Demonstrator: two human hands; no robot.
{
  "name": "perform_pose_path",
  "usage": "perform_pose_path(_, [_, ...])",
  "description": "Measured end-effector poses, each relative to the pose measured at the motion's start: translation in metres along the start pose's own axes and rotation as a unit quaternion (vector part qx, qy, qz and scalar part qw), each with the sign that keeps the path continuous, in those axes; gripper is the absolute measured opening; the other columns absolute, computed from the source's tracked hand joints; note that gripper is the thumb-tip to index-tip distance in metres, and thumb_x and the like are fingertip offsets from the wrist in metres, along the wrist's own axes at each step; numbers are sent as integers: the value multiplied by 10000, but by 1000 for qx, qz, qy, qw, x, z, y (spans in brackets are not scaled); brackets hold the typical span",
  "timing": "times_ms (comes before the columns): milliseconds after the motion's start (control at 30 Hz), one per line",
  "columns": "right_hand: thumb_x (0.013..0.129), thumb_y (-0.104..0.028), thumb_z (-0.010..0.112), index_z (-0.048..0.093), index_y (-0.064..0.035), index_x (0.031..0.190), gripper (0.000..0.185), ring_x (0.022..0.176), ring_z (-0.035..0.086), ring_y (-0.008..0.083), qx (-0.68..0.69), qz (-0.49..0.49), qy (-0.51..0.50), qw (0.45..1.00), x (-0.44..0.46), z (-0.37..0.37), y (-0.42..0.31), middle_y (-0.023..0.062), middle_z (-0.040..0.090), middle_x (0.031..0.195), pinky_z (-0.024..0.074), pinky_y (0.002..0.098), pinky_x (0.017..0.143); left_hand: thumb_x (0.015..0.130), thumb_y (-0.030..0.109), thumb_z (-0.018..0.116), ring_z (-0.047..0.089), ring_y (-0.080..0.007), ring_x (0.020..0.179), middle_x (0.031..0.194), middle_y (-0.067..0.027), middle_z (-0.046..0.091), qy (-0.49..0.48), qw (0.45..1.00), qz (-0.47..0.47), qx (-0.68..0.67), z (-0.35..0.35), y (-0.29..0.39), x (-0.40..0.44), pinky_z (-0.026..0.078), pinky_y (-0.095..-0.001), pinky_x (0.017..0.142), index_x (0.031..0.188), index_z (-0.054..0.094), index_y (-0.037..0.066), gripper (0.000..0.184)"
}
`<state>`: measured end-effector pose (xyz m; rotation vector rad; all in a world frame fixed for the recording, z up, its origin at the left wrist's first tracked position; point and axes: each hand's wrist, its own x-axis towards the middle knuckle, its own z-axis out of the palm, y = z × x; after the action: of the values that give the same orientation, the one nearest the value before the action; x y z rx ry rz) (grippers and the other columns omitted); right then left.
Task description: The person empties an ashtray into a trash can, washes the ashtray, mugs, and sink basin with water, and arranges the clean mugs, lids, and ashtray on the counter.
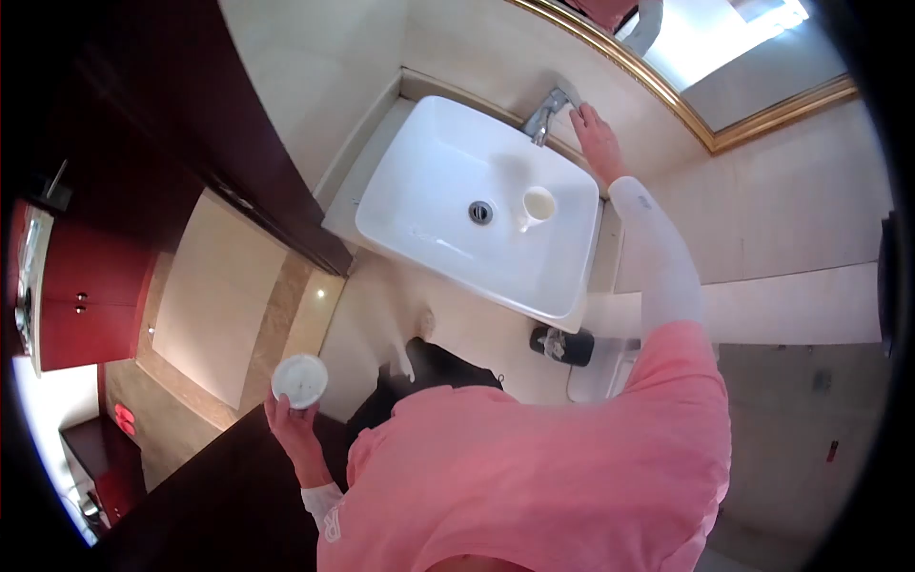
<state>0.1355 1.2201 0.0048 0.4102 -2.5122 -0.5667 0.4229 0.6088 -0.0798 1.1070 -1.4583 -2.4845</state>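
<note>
Held out at the lower left, my left hand is closed on the rim of a round white dish or lid; which of the two, I cannot tell. My right hand reaches past the sink's far right side. Its fingers are closed at the lever of the chrome faucet. Inside the white rectangular sink, a white cup sits right of the drain. No stream of water can be made out.
A gold-framed mirror hangs above the faucet. Below the sink's right corner is a dark box with tissue. A dark red door frame stands on the left, with red cabinets beyond it.
</note>
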Motion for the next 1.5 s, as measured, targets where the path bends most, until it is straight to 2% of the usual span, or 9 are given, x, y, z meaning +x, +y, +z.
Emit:
perform_pose_path(133, [793, -14, 553, 500, -11, 1103, 314, 936, 605, 237, -22, -20, 33, 999, 7, 0, 16, 130, 547, 1017, 534, 314, 732, 872, 209, 537, 547, -348, 1141, 1315, -146, 480, -34, 998, -29, 50, 39, -3, 29, 512, -436, 816, 1378, 371, 95, 545])
perform_pose_path(233, [790, -7, 552, 498, -9, 1096, 312, 859, 625, 252, 6, 2, -52, 999, 11, 19, 31, 129, 563, 967, 534, 325, 730, 864, 227, 555, 547, -340, 1140, 1317, -140, 476, -78, 995, -27, 62, 77, -2, 31, 522, -421, 808, 1372, 371, 95, 556])
perform_pose_path(333, [787, -3, 549, 499, -22, 1020, 239, 803, 628, 257, 33, -38, 66, 997, 3, 27, 38, 119, 563, 906, 532, 336, 712, 855, 248, 566, 557, -327, 1126, 1301, -142, 483, -117, 990, -18, 80, 95, -5, 31, 539, -419, 798, 1361, 372, 73, 569])
perform_pose_path(667, [786, -16, 553, 505, -30, 1016, 235, 844, 615, 282, 52, -50, 22, 997, 28, 34, 67, 109, 590, 940, 509, 390, 752, 852, 234, 549, 577, -298, 1105, 1262, -136, 517, -165, 981, -21, 103, 125, -7, 29, 555, -421, 806, 1338, 397, 59, 538])
perform_pose_path(867, [839, -129, 592, 532, -74, 1075, 250, 867, 605, 317, 148, 159, 68, 974, -8, 8, 11, 123, 609, 930, 489, 422, 713, 854, 238, 547, 577, -290, 1106, 1263, -117, 524, -101, 993, -3, 66, 98, -9, 14, 552, -403, 778, 1333, 417, 84, 520])
perform_pose_path(933, [845, -306, 629, 574, -132, 1100, 314, 937, 610, 316, 181, 218, -220, 933, -59, 20, -12, 103, 635, 985, 495, 444, 719, 854, 239, 548, 579, -287, 1104, 1261, -117, 530, -99, 993, -9, 68, 94, -7, 20, 547, -399, 771, 1333, 424, 89, 518])
perform_pose_path(1033, [816, -381, 664, 548, -185, 1227, 471, 900, 612, 295, 229, 168, -311, 907, -117, 24, -68, 93, 618, 959, 490, 415, 747, 852, 243, 557, 598, -285, 1073, 1242, -119, 553, -76, 995, -10, 56, 88, -13, 25, 544, -399, 767, 1331, 441, 92, 516])
perform_pose_path(1367, [849, -261, 650, 654, -95, 1024, 241, 803, 625, 317, 352, 280, -152, 880, -122, 91, -137, 142, 657, 825, 476, 412, 720, 874, 191, 538, 642, -264, 1003, 1190, -111, 591, -66, 998, -17, -4, 67, -12, 23, 586, -397, 739, 1317, 454, 82, 464])
perform_pose_path(1500, [858, -259, 650, 670, -80, 913, 189, 769, 644, 292, 267, 355, -178, 878, -65, 35, -183, 128, 670, 803, 483, 397, 675, 844, 239, 580, 642, -247, 991, 1187, -111, 593, -53, 998, -22, -25, 45, -21, 34, 571, -364, 725, 1309, 463, 76, 507])
